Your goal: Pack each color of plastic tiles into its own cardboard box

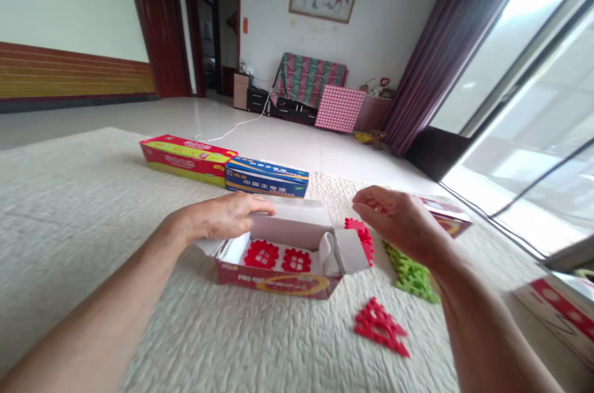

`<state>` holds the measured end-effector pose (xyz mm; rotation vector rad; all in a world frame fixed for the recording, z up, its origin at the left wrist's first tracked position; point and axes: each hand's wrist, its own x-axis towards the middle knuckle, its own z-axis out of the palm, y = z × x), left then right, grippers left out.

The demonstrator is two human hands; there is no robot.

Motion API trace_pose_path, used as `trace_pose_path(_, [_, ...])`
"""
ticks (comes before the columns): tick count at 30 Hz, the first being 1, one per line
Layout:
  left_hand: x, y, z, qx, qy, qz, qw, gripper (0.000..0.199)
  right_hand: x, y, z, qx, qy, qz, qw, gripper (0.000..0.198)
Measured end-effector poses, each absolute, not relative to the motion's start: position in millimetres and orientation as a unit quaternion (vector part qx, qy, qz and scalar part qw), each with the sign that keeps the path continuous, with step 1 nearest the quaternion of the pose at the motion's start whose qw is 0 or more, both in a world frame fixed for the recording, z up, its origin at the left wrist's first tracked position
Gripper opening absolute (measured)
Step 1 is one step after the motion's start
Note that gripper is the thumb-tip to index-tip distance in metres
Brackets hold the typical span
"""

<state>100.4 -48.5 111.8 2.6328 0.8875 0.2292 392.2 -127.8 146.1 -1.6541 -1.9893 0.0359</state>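
An open cardboard box (278, 282) stands in front of me, its flaps folded outward. Two red square toy pieces with notched edges and window-like openings, a left piece (262, 254) and a right piece (296, 260), lie inside. My left hand (227, 215) rests over the box's left rear edge, fingers stretched out by the back flap. To the right of the box, my right hand (394, 213) hovers with curled fingers; whatever they hold is hidden. Below it lie a red notched piece (364, 238) and green pieces (413, 275). A red triangular piece (381, 326) is nearer to me.
Behind the box stand a red and yellow-green carton (185, 161) and a blue carton (266, 178). Another box (448, 216) sits beyond my right hand, partly hidden. A white and red box (557, 306) is at the far right. A textured cream mat (208, 337) lies underneath.
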Motion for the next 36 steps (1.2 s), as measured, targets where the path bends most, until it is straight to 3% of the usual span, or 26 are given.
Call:
trace_pose_path(9, [96,-41,102,0.927,0.325,0.075,0.174,0.059,442,-154,67,-0.647,-0.746,-0.060,0.150,0.025])
trace_pose_path(15, [96,-37,97,0.924,0.325,0.093,0.179,0.057,439,-157,58,-0.660,-0.737,-0.103,0.108,0.024])
trace_pose_path(27, [95,-36,97,0.925,0.328,0.090,0.169,0.058,440,-159,56,-0.658,-0.735,-0.111,0.120,0.021])
trace_pose_path(31, [95,-35,97,0.926,0.325,0.087,0.169,0.058,442,-158,64,-0.667,-0.721,-0.021,0.187,0.006])
trace_pose_path(36, [96,-37,97,0.922,0.331,0.091,0.179,0.059,451,-160,73,-0.644,-0.710,0.174,0.227,0.013])
